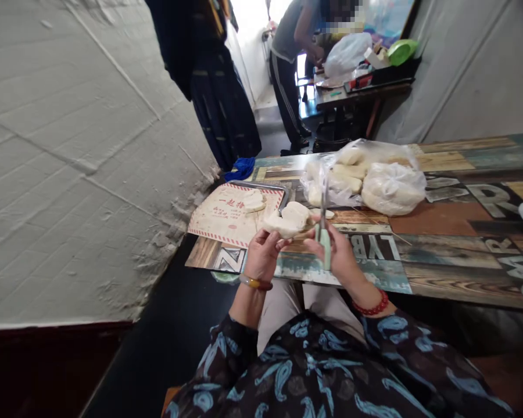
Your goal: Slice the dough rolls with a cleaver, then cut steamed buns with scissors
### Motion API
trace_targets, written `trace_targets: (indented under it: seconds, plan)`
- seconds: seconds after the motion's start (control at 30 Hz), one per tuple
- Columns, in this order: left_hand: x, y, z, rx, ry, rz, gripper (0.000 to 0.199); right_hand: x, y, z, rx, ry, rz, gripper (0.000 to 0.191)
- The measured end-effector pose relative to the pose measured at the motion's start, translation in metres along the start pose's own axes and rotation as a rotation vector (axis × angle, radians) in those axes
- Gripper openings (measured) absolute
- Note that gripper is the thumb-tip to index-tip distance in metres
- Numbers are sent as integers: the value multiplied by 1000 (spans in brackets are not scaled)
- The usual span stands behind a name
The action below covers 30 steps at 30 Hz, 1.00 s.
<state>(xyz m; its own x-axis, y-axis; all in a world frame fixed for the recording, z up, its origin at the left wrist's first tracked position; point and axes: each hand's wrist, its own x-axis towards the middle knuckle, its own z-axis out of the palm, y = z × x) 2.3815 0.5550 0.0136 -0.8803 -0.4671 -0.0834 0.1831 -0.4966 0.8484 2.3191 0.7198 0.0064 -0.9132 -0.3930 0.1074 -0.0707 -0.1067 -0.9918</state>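
My left hand [265, 252] pinches the near-left edge of a pale, thick flatbread [287, 219], which has a notch cut into its upper side. In my right hand [337, 255] is a pair of scissors [326, 247] with light green handles, the blades pointing up and away from me beside the bread's right edge. How far the blades are apart cannot be seen. A pale round piece [253, 201] lies on a printed paper sheet [213, 217] with a red striped border. Another small flat piece [328, 213] lies behind the scissors.
Clear plastic bags [392, 186] of similar pale breads stand at the table's back. Under the paper is a metal tray [283, 194]. A blue cloth [242, 168] lies at the far-left edge. Beyond, a person [287, 52] bends over a cluttered table [357, 96]. A wall [91, 174] rises at left.
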Motion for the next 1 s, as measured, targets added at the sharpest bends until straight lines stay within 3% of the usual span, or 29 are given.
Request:
trace_targets:
  seconds: [0.1, 0.17, 0.27, 0.33, 0.4, 0.47, 0.57, 0.73, 0.87, 1.0]
  plan:
    - [-3, 12, -17, -58, 75, -17, 42, -27, -11, -23, 160, -146, 206, 63]
    - [-5, 15, -23, -88, 92, -22, 44, -55, -16, -39, 361, -253, 348, 66]
    - [-6, 15, -23, -133, 72, -42, 51, -100, -14, -55, 489, -192, 512, 76]
    - [-5, 11, -19, -155, 41, -52, 55, -122, -7, -60, 414, -171, 516, 74]
    - [-3, 6, -14, -164, 12, -49, 54, -131, 0, -60, 153, -242, 443, 68]
    - [-2, 1, -10, -162, -11, -37, 51, -124, 4, -58, -222, -329, 357, 71]
    - [-3, 0, -7, -152, -22, -16, 49, -94, 2, -52, -588, -296, 127, 73]
    - [-11, 9, -13, -120, 18, -9, 51, -49, -10, -38, -797, -378, -99, 66]
    - [-14, 12, -18, -121, 80, -5, 58, -38, -14, -34, -853, -486, -132, 71]
    - [-14, 8, -18, -115, 104, -5, 59, -35, -15, -30, -865, -511, -141, 74]
